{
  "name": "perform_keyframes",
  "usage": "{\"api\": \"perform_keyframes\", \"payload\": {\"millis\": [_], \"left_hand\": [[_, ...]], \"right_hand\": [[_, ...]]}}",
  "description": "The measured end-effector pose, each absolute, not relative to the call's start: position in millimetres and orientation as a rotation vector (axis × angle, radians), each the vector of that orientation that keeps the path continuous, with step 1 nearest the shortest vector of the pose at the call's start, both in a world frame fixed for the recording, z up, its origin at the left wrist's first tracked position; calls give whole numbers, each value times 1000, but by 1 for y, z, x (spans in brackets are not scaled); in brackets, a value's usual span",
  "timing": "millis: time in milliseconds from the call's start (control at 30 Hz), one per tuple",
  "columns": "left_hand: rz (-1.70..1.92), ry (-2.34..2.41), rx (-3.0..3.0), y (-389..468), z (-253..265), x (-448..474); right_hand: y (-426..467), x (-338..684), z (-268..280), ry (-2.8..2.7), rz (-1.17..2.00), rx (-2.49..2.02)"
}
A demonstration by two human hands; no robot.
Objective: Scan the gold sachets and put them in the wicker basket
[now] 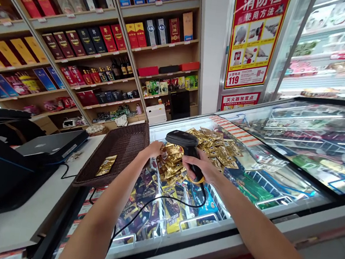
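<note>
Gold packets, black scanner with yellow trim, brown woven basket

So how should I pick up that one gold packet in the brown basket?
I'd pinch the gold packet by its far end, finger and thumb on its two long edges, coming from above. It looks thin and lies by itself, and the brown basket is open on top. Its near end is close to the basket's wall, so the far end probably gives fingers more room.
</note>
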State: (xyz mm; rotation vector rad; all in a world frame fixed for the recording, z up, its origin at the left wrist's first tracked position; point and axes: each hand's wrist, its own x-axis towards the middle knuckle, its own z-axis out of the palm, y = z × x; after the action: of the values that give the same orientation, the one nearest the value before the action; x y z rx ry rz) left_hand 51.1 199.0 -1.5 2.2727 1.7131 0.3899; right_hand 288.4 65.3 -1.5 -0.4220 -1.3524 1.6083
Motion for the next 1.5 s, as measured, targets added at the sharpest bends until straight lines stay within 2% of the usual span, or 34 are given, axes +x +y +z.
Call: {"api": "perform_keyframes", "payload": {"millis": [100,300,367,533,633,767,900,1133,1333,1500], "left_hand": [[421,1714,2231,195,4,43],[826,1635,1945,175,20,35],[686,1732,2093,163,21,45],[-8,1994,2255,127,3,89],[-87,2100,2241,113,-8,103],[94,2114,2251,110,-12,103],[402,1811,2271,115,-5,95],[1030,1667,1553,123,40,63],[1121,1351,1293,119,63,23],[1461,1506,1284,114,48,10]], "right_hand": [[64,288,-2,-1359,1597,-424],[61,288,1,-1383,1588,-416],[60,289,0,-1396,1586,-417],[60,288,-1,-1376,1588,-420],[61,288,0,-1384,1578,-418],[61,289,1,-1385,1574,-419],[61,291,2,-1390,1575,-407],[56,292,6,-1393,1577,-382],[53,293,6,-1440,1611,-414],[50,292,8,-1553,1628,-445]]}}
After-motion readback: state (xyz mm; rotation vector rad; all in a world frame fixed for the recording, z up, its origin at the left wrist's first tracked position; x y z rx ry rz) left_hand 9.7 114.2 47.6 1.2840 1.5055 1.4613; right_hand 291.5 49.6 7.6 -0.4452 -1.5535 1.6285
